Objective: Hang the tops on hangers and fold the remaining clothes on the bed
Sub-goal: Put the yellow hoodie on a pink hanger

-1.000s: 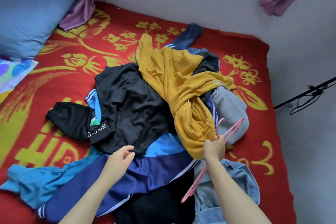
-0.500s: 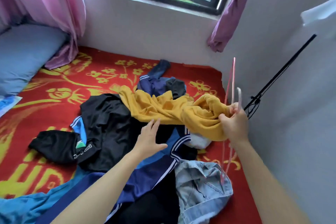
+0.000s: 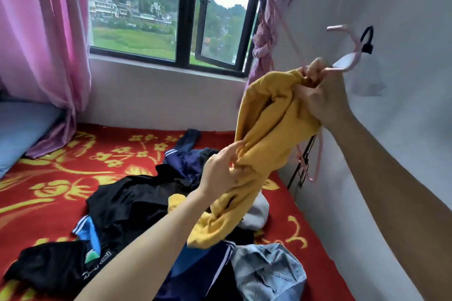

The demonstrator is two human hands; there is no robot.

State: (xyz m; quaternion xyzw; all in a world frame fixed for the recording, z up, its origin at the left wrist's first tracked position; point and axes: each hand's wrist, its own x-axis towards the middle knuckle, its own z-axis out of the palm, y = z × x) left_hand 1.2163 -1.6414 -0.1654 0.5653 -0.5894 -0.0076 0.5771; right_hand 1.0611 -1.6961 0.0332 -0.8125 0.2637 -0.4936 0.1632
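A mustard-yellow top (image 3: 264, 134) hangs bunched in the air over the bed's right side. My right hand (image 3: 322, 95) grips its upper end together with a pink hanger (image 3: 347, 56), whose hook points toward the wall and whose lower bar (image 3: 315, 166) pokes out below the cloth. Lower down, my left hand (image 3: 222, 171) pinches a fold of the same top. A pile of clothes lies on the bed below: a black top (image 3: 137, 205), a navy striped garment (image 3: 203, 269), a denim piece (image 3: 269, 273) and a white-grey item (image 3: 256, 212).
The bed carries a red blanket with yellow flowers (image 3: 73, 173). A blue pillow (image 3: 22, 129) sits at the left under a pink curtain (image 3: 39, 44). The grey wall (image 3: 391, 129) runs close along the right, with a black hook (image 3: 367, 40) and a black rod (image 3: 299, 173).
Both hands have risen with the yellow top, lifting it off the pile. My left hand went from hovering open to pinching the cloth. The view tilted up to the window.
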